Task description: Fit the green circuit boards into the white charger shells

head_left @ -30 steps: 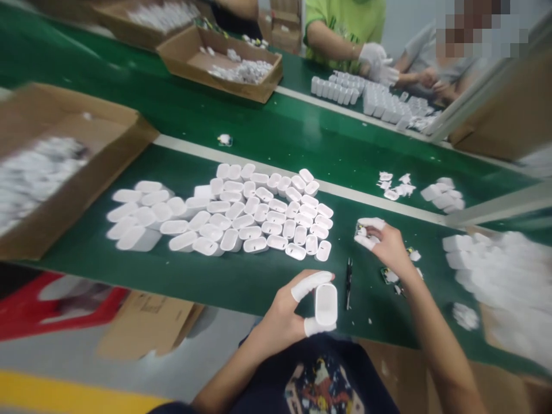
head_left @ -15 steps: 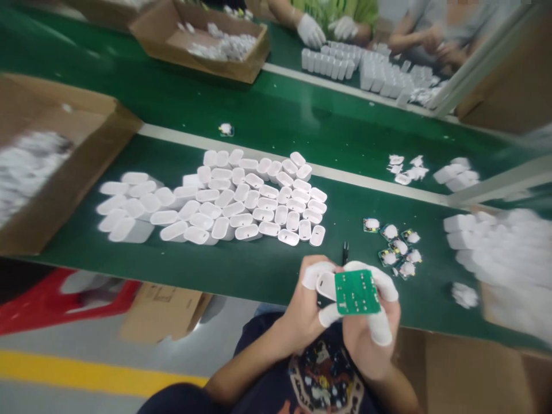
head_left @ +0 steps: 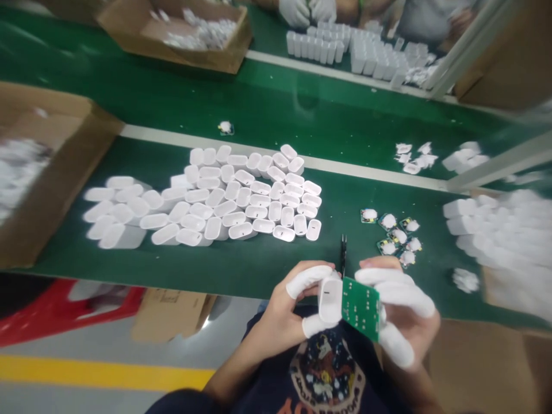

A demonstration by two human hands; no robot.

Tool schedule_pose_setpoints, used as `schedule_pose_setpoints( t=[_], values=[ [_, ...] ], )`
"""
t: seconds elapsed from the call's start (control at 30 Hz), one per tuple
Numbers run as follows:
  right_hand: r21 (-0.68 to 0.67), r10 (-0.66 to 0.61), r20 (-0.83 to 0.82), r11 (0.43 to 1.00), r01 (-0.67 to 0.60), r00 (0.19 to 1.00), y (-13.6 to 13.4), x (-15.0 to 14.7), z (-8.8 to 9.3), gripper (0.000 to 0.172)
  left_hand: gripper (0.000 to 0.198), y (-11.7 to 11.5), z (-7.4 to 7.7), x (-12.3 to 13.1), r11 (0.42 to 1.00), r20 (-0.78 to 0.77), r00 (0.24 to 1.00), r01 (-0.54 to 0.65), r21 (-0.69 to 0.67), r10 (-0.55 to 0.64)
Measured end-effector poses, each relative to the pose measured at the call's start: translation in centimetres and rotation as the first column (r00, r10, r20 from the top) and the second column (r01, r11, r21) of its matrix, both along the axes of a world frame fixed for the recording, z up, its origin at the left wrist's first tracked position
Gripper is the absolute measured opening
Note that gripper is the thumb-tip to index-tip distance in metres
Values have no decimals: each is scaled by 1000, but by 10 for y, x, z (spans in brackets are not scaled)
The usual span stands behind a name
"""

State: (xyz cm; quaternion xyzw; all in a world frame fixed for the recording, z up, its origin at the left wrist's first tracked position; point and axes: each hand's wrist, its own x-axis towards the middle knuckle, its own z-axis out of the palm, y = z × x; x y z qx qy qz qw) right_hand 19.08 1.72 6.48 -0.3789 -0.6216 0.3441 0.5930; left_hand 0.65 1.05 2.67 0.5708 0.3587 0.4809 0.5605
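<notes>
Between white-covered fingertips, my left hand (head_left: 288, 313) grips a white charger housing (head_left: 330, 303) whose end has a small dark slot. My right hand (head_left: 405, 313) is closed on a green circuit board (head_left: 360, 310), its soldered underside facing me. The board's left edge overlaps or meets the housing's right side; whether they touch, I cannot tell. Just beyond both hands lie black tweezers (head_left: 344, 253) on the green bench. Several circuit boards with white tops (head_left: 397, 236) lie past my right hand. Many white housings (head_left: 259, 201) stand in rows ahead to the left.
Cardboard boxes of white parts (head_left: 56, 230) (head_left: 233, 60) stand at left and back. White housings (head_left: 504, 241) are heaped at right, near small white pieces (head_left: 466, 280). A lone board (head_left: 226, 127) lies beyond the white strip. Co-workers' gloved hands (head_left: 308, 12) are across the bench.
The housing and board have come apart sideways, showing more of the housing's slotted end. The board has tilted, and my right hand has moved right. The whole view has shifted slightly.
</notes>
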Motion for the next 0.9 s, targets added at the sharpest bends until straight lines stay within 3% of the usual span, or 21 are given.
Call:
schedule_pose_setpoints(
  t=[0.1,0.27,0.57,0.9],
  values=[
    [117,75,147,989,-92,986,-4,6,5,35,55,-2,-2,-1,999,38,999,-37,37,36],
    [136,126,216,978,-158,968,-4,2,4,45,62,-1,-3,-3,996,59,998,-23,89,18],
    [128,128,275,977,-168,953,-4,-2,10,44,58,-1,-3,-6,995,44,999,-23,92,19],
    [122,60,243,988,-91,968,-3,-9,6,46,57,0,-5,-10,990,-40,999,-28,138,34]
  ],
)
